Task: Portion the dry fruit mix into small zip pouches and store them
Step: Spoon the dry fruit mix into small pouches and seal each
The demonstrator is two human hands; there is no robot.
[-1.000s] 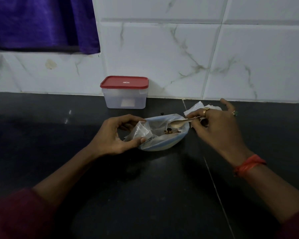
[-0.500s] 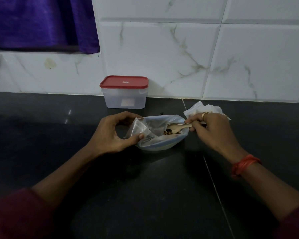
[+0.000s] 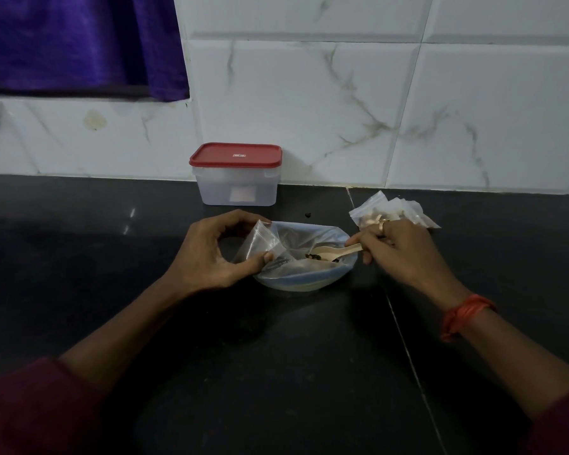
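Note:
A large clear bag with a blue zip edge lies open on the black counter, and a little dry fruit mix shows inside it. My left hand pinches a small clear zip pouch at the bag's left side. My right hand grips the handle of a pale wooden spoon whose bowl lies in the bag among the dark pieces. Filled small pouches lie in a pile just behind my right hand.
A translucent box with a red lid stands shut against the white tiled wall. A purple cloth hangs at the upper left. One dark crumb lies on the counter behind the bag.
My right hand closed round the spoon and lowered its bowl into the large bag. My left hand kept its hold on the small pouch.

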